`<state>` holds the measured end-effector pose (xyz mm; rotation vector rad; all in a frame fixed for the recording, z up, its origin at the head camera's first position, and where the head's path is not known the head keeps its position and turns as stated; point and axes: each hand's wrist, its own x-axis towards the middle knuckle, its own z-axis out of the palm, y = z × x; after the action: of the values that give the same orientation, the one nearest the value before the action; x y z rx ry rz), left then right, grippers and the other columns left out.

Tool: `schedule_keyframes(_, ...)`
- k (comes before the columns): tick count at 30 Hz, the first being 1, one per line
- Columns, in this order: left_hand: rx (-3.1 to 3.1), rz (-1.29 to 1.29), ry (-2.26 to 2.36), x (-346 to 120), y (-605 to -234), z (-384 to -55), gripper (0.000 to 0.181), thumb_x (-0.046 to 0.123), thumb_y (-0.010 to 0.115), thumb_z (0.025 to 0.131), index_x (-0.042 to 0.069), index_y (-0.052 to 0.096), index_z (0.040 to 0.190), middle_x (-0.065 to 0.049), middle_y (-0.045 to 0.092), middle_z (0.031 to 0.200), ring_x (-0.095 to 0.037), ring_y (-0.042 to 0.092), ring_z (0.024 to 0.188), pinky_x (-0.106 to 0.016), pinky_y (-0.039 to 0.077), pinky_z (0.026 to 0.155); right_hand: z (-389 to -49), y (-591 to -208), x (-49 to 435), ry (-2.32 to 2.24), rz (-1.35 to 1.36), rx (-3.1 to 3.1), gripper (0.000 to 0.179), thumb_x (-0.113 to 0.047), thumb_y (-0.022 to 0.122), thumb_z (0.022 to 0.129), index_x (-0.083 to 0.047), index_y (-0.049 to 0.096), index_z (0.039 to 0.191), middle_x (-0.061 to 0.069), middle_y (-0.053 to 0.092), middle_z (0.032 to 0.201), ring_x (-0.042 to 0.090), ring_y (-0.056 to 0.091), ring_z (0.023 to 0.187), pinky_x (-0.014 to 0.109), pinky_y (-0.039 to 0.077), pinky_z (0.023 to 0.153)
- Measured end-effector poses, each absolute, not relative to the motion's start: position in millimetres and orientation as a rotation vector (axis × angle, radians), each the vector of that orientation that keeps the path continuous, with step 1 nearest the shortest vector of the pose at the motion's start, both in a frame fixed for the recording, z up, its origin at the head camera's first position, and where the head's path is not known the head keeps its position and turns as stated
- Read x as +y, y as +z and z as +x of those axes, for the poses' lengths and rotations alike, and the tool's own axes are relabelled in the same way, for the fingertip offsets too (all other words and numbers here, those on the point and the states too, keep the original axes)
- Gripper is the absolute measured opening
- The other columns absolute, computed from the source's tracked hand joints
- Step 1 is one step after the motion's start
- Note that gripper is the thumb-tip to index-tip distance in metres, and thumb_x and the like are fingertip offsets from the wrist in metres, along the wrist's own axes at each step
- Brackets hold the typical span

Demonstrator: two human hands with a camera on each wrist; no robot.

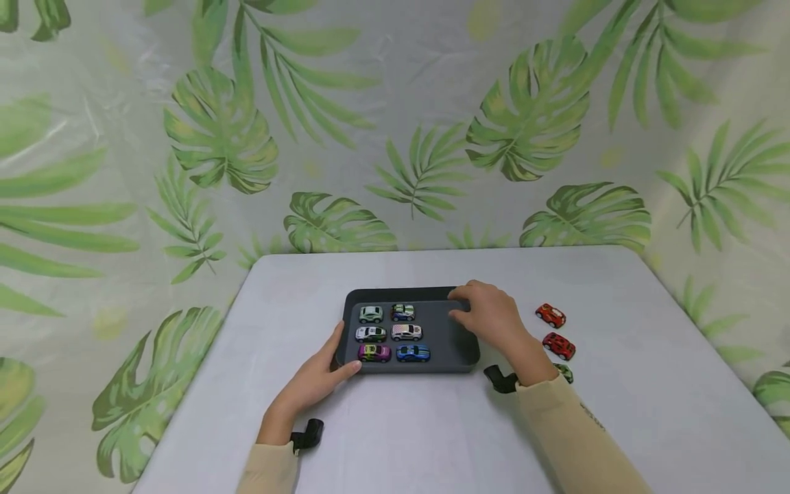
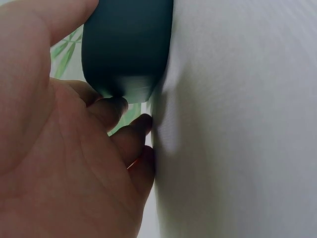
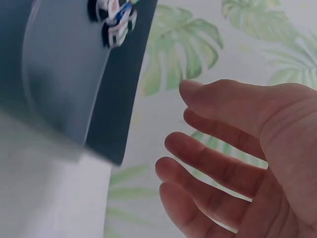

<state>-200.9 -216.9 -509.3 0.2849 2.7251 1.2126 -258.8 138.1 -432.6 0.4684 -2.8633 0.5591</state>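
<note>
A dark grey tray lies on the table with several small toy cars in two columns on its left part. Among them are a purple toy car and a blue toy car at the near side. My left hand grips the tray's near left corner, thumb at the rim and fingers along the outer wall. Over the tray's right end is my right hand, holding nothing. In the right wrist view its fingers are loosely bent and apart from the tray wall.
To the right of the tray lie an orange-red toy car and a red toy car. A green toy car is partly hidden by my right wrist. A leaf-patterned sheet hangs behind the white table.
</note>
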Motion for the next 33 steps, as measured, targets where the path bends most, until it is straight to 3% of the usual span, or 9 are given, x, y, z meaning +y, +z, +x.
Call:
schedule_keyframes(13, 2.729, 0.270, 1.215, -216, -509, -202, 0.095, 0.058, 0.065, 0.093, 0.032, 0.006, 0.163, 0.000, 0.017, 0.166, -0.030, 0.023, 0.150, -0.057, 0.024, 0.116, -269, -428, 198, 0.483, 0.428, -2.871, 0.033, -0.023, 0.080, 0.088, -0.014, 0.075, 0.119, 0.011, 0.069, 0.108, 0.029, 0.066, 0.080, 0.037, 0.049, 0.051)
schedule_keyframes(22, 2.715, 0.268, 1.231, -215, -509, -197, 0.096, 0.057, 0.065, 0.093, 0.029, 0.007, 0.164, -0.001, 0.017, 0.166, -0.030, 0.023, 0.150, -0.056, 0.023, 0.117, -266, -437, 238, 0.521, 0.329, -2.919, 0.036, -0.021, 0.078, 0.089, -0.011, 0.072, 0.123, 0.019, 0.067, 0.115, 0.030, 0.066, 0.076, 0.037, 0.048, 0.049)
schedule_keyframes(30, 2.710, 0.266, 1.225, -214, -509, -199, 0.095, 0.057, 0.065, 0.093, 0.031, 0.007, 0.163, 0.000, 0.017, 0.166, -0.028, 0.022, 0.150, -0.054, 0.024, 0.117, -270, -451, 272, 0.571, 0.226, -2.949, 0.042, -0.024, 0.076, 0.090, -0.008, 0.068, 0.128, 0.023, 0.066, 0.119, 0.039, 0.066, 0.088, 0.042, 0.050, 0.052)
schedule_keyframes(33, 2.723, 0.262, 1.219, -216, -508, -199, 0.095, 0.056, 0.065, 0.094, 0.029, 0.007, 0.164, -0.002, 0.017, 0.166, -0.030, 0.022, 0.150, -0.054, 0.025, 0.117, -275, -454, 278, 0.577, 0.208, -2.964, 0.043, -0.024, 0.074, 0.091, -0.008, 0.067, 0.130, 0.024, 0.067, 0.119, 0.037, 0.066, 0.085, 0.041, 0.049, 0.050)
